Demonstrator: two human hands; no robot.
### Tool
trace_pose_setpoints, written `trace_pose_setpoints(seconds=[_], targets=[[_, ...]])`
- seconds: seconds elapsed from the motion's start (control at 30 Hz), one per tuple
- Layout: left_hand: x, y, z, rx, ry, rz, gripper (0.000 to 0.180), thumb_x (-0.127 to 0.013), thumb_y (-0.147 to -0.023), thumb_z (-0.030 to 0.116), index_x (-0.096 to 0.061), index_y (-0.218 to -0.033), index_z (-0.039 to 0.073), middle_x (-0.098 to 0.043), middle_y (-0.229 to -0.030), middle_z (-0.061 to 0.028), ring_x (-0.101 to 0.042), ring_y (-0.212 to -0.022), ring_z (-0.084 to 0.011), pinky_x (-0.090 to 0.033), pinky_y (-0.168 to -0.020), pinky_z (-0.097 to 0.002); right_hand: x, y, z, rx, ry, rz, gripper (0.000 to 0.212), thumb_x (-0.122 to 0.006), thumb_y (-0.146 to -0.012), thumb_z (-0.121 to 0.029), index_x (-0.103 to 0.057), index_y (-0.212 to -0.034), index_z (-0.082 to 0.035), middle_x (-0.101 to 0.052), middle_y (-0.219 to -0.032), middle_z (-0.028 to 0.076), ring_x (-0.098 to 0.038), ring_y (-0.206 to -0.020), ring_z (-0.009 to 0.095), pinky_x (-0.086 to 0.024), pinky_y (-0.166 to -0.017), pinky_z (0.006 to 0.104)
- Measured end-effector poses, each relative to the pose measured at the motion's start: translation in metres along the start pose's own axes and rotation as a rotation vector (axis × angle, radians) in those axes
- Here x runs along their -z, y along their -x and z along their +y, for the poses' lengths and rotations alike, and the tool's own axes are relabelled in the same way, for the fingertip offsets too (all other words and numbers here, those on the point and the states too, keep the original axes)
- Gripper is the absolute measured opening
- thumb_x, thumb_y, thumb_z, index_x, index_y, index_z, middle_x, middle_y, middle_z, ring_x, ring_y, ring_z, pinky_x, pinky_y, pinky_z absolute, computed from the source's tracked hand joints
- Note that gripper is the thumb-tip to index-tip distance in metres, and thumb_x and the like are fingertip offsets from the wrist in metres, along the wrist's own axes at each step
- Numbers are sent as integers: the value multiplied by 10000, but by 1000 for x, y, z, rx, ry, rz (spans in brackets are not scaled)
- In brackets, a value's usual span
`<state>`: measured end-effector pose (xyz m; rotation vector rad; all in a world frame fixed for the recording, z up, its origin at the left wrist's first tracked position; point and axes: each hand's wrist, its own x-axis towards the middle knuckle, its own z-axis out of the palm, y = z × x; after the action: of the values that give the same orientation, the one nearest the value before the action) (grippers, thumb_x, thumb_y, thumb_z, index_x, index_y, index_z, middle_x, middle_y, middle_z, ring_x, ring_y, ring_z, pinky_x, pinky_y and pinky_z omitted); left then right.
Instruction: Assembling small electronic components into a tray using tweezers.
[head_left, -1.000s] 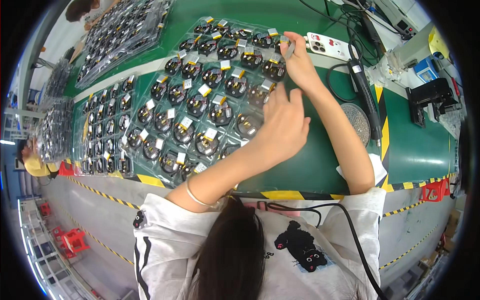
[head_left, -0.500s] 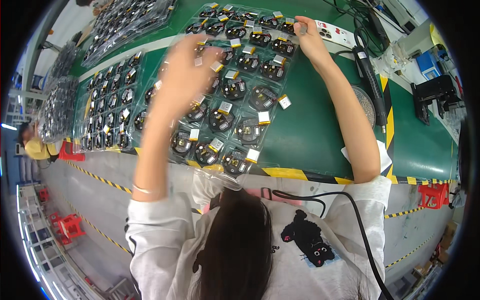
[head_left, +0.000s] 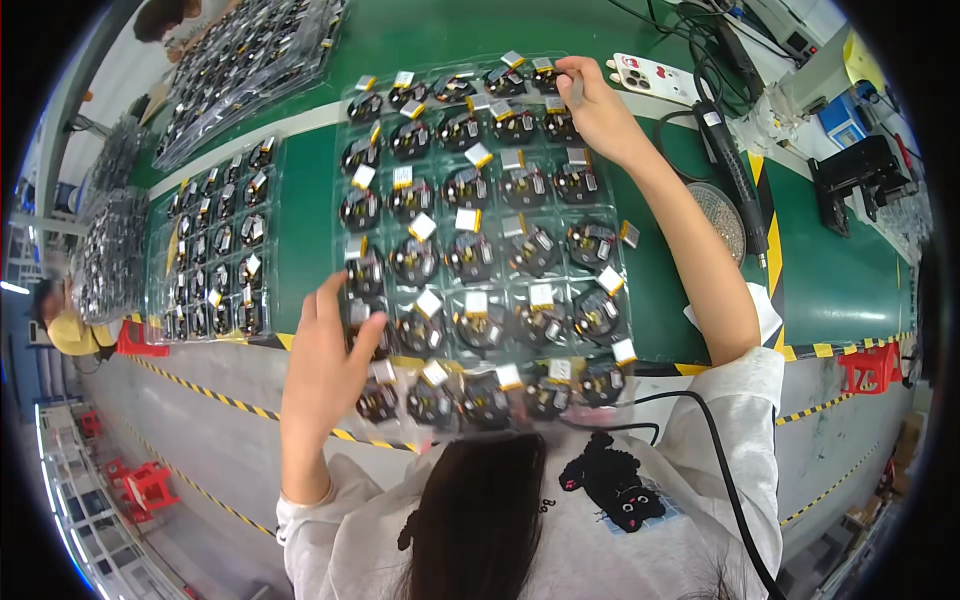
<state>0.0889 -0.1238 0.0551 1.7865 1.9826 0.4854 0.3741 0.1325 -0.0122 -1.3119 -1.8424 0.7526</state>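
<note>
A clear plastic tray lies in front of me, its near rows overhanging the table's front edge. Its pockets hold several round black electronic modules, each with a small silver-and-yellow battery. My left hand rests against the tray's left side, thumb and fingers apart, the thumb over the edge pockets. At the far right corner my right hand is closed on the tray's edge. A small greyish thing shows at its fingers; what it is I cannot make out.
Another filled tray lies to the left, with stacked trays beyond. At right are a phone in a patterned case, a black corded hand tool, a round dish of small grains and a black stand.
The tray has turned to lie squarer to me and shifted nearer. My left hand has come down from above its far part to its left side. My right hand has moved slightly left and nearer.
</note>
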Motion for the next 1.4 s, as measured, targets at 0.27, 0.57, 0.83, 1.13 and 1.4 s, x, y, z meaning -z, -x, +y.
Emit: trace_pose_setpoints(seconds=[0.27,0.57,0.83,1.13,1.4], targets=[[40,-108,18,-336,-241,68,383,-644,-921,316,-609,-1128,-5,-689,-953,-212,-664,-897,-398,-520,-742,-444,10,-14,-18,83,144,-22,470,-440,-1026,-387,-596,-1108,49,-682,-933,248,-644,-951,422,-486,-855,427],[-71,-312,56,-683,-165,304,161,-738,-768,109,-686,-879,4,-685,-916,-190,-639,-896,-377,-526,-803,-450,34,-38,-33,51,-89,-193,179,-540,-1004,-153,-604,-1087,-8,-663,-881,49,-630,-873,113,-496,-810,271],[-102,-324,38,-707,45,322,253,-779,-715,94,-759,-967,99,-686,-811,-133,-596,-832,-309,-505,-790,-404,-25,-77,7,180,-300,-22,257,-536,-1001,-231,-600,-1139,-23,-694,-959,125,-664,-883,207,-506,-809,299],[-114,-345,23,-640,76,356,83,-731,-783,155,-767,-851,126,-712,-828,-92,-628,-837,-294,-518,-767,-404,-68,-71,20,303,-46,128,226,-540,-984,-186,-557,-1115,-2,-611,-869,171,-597,-872,358,-473,-793,435],[-123,-348,25,-590,233,458,193,-628,-794,-16,-596,-982,18,-648,-913,-140,-653,-832,-305,-530,-751,-425,-70,-68,28,174,-290,155,262,-514,-1011,-216,-552,-1147,5,-657,-935,152,-672,-796,235,-514,-699,351]])
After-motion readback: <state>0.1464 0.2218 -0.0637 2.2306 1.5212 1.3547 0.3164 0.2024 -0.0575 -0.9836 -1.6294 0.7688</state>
